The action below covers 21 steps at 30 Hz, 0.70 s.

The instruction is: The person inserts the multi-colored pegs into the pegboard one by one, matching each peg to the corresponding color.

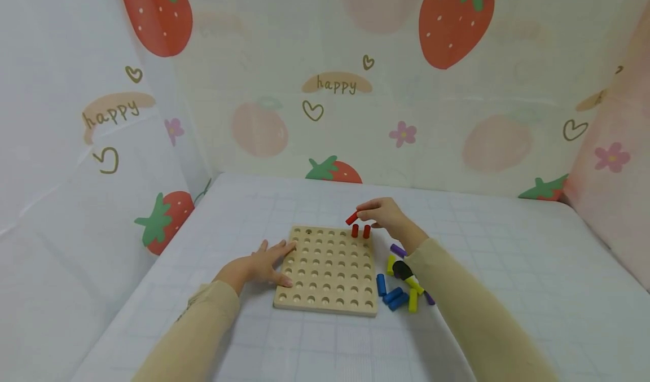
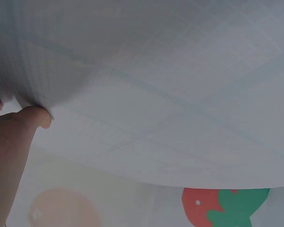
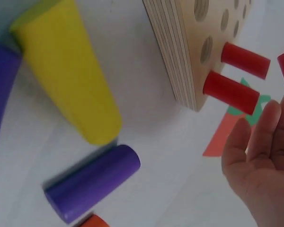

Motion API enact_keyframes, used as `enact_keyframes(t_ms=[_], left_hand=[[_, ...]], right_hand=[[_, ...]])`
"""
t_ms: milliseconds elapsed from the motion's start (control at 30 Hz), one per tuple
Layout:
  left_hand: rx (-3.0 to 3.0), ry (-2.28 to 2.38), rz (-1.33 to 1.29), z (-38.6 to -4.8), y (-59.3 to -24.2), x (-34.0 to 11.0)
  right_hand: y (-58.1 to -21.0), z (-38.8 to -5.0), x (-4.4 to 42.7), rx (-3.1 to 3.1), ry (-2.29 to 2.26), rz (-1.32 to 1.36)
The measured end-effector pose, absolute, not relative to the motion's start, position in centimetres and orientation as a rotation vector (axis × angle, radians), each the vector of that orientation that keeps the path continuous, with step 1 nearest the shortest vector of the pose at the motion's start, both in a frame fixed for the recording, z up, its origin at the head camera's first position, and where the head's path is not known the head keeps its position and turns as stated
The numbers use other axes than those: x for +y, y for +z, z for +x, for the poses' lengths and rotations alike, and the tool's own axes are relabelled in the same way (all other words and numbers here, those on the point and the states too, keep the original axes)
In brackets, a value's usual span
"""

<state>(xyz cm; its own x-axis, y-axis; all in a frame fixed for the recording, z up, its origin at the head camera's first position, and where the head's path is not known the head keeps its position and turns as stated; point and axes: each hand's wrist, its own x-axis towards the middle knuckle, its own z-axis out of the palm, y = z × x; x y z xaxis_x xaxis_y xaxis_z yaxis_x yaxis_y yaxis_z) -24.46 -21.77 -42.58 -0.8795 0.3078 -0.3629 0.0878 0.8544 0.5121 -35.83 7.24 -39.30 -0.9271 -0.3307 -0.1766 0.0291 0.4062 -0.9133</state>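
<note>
Only the head view shows the whole square, light wooden board with rows of round holes [image 1: 328, 270]; the right-wrist view adds its layered edge and an orange-red rounded end [image 3: 93, 221] near a purple cylindrical peg [image 3: 92, 183]. The left-wrist view shows just part of the left hand [image 1: 264, 262] against the white gridded cloth [image 2: 146, 104].

Beside the board's right edge lie blue cylindrical pegs [image 1: 381, 285] and yellow cylindrical pegs [image 1: 413, 301]; the beige right sleeve [image 1: 464, 297] covers part of this group. Two upright red cylindrical pegs [image 1: 355, 231] stand in neighbouring holes at the far right corner.

The right hand [image 1: 387, 215] pinches one more red cylindrical peg [image 1: 352, 218] between its fingertips, tilted, just above the standing pair. The left hand rests on the board's left edge, fingers spread wide.
</note>
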Motion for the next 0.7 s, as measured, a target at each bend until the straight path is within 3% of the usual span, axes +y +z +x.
enact_keyframes(t_ms=[700], left_hand=[[2.591, 0.686, 0.296, -24.5, -42.5, -21.8]], right_hand=[[-40.6, -36.0, 4.9, 2.413, -1.356, -0.220]])
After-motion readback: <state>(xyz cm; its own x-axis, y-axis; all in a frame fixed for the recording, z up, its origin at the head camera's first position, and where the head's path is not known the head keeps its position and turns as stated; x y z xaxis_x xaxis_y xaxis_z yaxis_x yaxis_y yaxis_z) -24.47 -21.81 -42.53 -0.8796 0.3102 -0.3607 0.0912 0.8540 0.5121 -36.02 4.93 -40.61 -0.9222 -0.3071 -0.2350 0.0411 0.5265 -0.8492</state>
